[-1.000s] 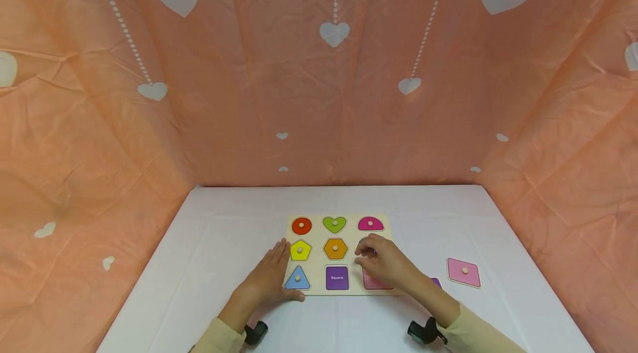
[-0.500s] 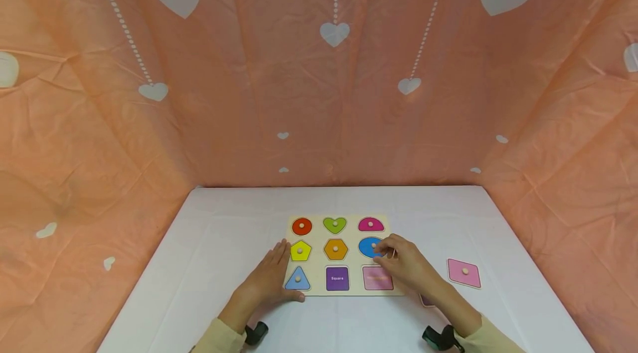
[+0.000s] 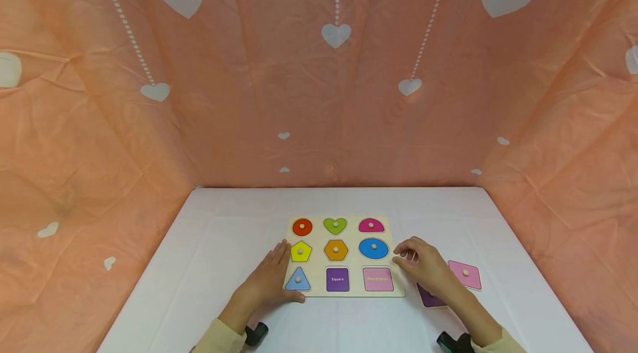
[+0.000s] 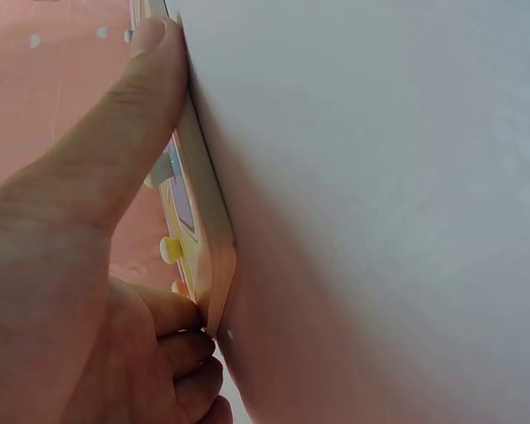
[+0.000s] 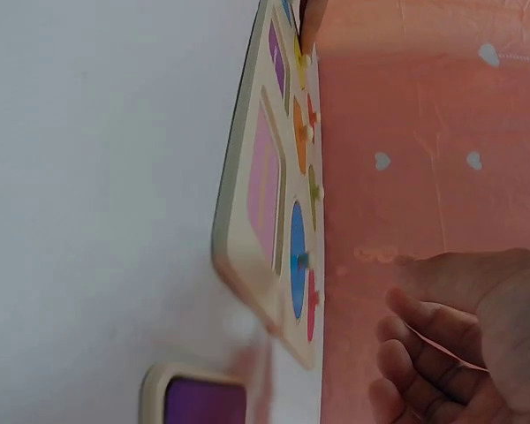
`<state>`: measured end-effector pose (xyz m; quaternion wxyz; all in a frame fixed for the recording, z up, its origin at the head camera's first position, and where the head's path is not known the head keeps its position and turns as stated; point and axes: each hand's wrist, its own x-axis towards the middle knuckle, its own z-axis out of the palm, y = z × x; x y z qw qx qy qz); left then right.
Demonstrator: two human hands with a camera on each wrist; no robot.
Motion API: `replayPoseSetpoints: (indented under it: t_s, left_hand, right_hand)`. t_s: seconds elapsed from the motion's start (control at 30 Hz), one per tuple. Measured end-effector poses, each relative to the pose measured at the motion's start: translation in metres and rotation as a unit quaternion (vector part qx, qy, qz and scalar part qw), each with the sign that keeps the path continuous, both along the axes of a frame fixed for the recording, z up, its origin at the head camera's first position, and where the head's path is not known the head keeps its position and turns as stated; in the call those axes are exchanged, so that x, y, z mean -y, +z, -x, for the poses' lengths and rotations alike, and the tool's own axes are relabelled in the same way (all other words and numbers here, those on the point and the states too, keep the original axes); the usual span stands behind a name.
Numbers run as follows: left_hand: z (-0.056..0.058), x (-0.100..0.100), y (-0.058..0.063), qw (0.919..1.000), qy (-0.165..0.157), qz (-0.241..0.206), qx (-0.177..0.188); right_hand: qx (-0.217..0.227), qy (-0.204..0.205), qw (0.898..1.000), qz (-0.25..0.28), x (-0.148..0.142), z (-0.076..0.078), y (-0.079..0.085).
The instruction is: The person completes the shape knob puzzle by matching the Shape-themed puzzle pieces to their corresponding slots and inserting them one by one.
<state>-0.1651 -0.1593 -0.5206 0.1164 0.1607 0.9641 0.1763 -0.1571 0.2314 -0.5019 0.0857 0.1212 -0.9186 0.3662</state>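
A cream wooden shape puzzle board lies on the white table. My left hand rests at its front left corner, fingers straight along the left edge and thumb against the front edge; the left wrist view shows the thumb touching that edge. Beside the board's right edge, my right hand hovers with loosely bent fingers and nothing between them. The blue oval piece sits in its recess. Recesses labelled Square and Rectangle hold no pieces.
A purple square piece lies right of the board, partly under my right forearm. Farther right is a pink rectangle piece with a knob. Other knobbed shapes, such as an orange hexagon, sit in the board. Orange curtains surround the table.
My right hand has moved right, off the blue oval piece and past the board's edge, uncovering the oval and the rectangle recess. The left hand has stayed in place.
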Motion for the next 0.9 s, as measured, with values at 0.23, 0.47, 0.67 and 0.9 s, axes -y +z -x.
replayPoseSetpoints:
  t_s: [0.23,0.47,0.67,0.9]
  left_hand:
    - [0.000,0.000,-0.001,1.0000,0.003,-0.003,0.000]
    - [0.001,0.000,-0.002,1.0000,0.002,-0.002,-0.003]
    - [0.001,0.001,-0.004,1.0000,-0.001,0.006,-0.002]
    - [0.001,0.001,-0.003,1.0000,-0.004,0.001,-0.002]
  right_hand:
    - [-0.006,-0.005,1.000,-0.005,-0.015,-0.006,-0.005]
    - [0.007,-0.009,1.000,-0.007,-0.028,-0.016,-0.010]
    - [0.098,-0.010,0.994,0.045,-0.039,-0.022,-0.014]
    - [0.097,0.010,0.995,0.031,-0.048,-0.029,-0.018]
